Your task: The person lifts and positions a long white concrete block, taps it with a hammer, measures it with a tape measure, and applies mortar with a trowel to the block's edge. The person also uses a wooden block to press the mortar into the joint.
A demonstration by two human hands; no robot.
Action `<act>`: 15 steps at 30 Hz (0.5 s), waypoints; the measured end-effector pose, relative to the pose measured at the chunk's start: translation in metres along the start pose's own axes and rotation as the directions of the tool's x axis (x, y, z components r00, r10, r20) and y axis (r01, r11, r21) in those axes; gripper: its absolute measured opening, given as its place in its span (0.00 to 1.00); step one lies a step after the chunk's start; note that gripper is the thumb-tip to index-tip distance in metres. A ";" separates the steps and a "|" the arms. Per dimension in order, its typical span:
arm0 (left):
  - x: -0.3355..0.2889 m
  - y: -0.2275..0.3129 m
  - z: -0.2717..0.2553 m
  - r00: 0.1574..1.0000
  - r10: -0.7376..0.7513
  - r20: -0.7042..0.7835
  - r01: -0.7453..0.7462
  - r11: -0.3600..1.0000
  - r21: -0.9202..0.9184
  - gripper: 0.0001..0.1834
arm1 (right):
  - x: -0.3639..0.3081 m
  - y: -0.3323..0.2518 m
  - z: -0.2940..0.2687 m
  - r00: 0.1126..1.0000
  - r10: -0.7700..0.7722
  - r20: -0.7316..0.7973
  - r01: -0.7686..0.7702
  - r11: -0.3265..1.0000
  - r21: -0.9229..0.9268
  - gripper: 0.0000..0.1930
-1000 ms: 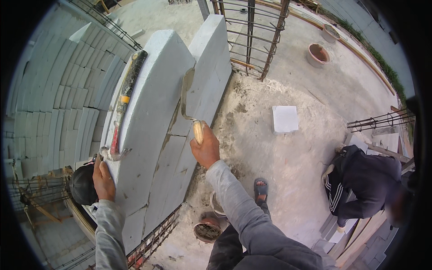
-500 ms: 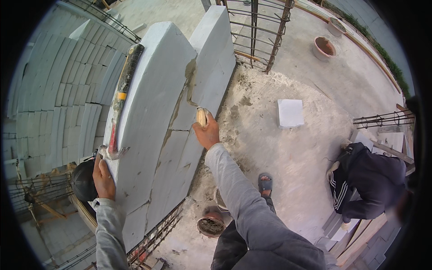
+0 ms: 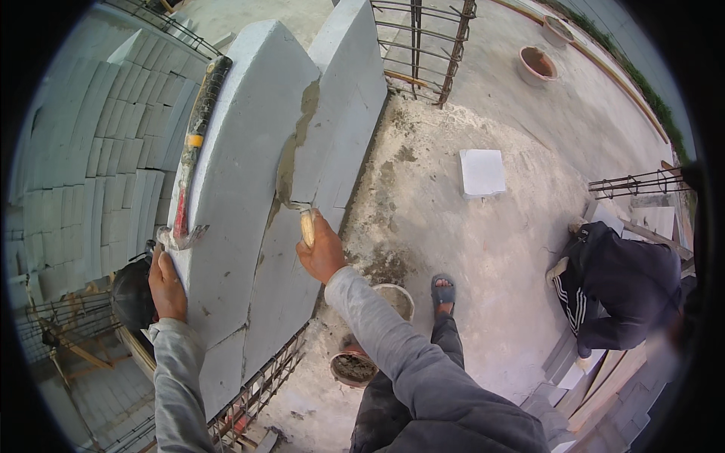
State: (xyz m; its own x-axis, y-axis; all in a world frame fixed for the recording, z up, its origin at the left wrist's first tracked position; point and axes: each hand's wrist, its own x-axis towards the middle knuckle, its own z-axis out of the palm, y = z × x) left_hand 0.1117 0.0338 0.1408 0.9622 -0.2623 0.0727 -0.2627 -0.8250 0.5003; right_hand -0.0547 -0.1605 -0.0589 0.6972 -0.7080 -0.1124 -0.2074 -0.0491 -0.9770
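My right hand (image 3: 323,253) is closed round the wooden handle of a trowel (image 3: 307,226). The trowel's bent neck meets the joint between pale wall blocks, where wet grey mortar (image 3: 287,162) is smeared in a long strip. My left hand (image 3: 168,288) lies with fingers stretched out against the upper edge of the block wall (image 3: 242,174). Just beyond its fingertips rests a claw hammer (image 3: 195,143) with a black grip and red and yellow shaft, lying along the top of the wall. How much of the trowel blade is under mortar, I cannot tell.
A bucket of mortar (image 3: 353,368) and a pale-rimmed bucket (image 3: 396,300) stand by my legs. One white block (image 3: 482,172) lies on the floor. A co-worker (image 3: 619,279) crouches at right; a black-capped head (image 3: 134,294) shows beyond the wall. Rebar cages (image 3: 423,45) rise behind.
My right hand has drawn the trowel down along the joint, toward me and to the left. The mortar strip reaches lower. My left hand stays at the wall edge.
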 end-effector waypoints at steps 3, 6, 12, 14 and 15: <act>0.003 -0.004 0.000 0.996 0.072 0.051 -0.071 0.997 -0.033 0.29 | -0.083 0.046 -0.035 0.995 -0.029 0.097 0.012 0.985 0.172 0.29; 0.006 -0.013 -0.009 0.995 -0.021 0.094 0.022 1.000 0.001 0.32 | -0.178 0.108 -0.082 0.904 0.389 0.180 -0.380 0.921 -0.083 0.24; 0.033 -0.047 -0.035 0.993 0.097 0.073 -0.108 0.980 0.166 0.32 | -0.279 0.226 -0.142 0.516 0.829 0.216 -0.517 0.502 -0.693 0.30; 0.043 -0.057 -0.042 0.921 0.385 0.059 -0.370 0.815 0.446 0.33 | -0.281 0.267 -0.132 0.434 0.880 0.193 -0.516 0.419 -0.747 0.31; 0.043 -0.063 -0.042 0.913 0.406 0.051 -0.379 0.794 0.474 0.33 | -0.280 0.287 -0.126 0.398 0.898 0.186 -0.517 0.387 -0.763 0.32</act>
State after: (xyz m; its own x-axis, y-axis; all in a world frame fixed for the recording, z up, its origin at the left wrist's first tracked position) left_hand 0.1725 0.0960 0.1488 0.7680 -0.5994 0.2253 -0.6076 -0.7933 -0.0392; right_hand -0.3960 -0.0646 -0.2852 0.2190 -0.1945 -0.9562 -0.9647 -0.1901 -0.1823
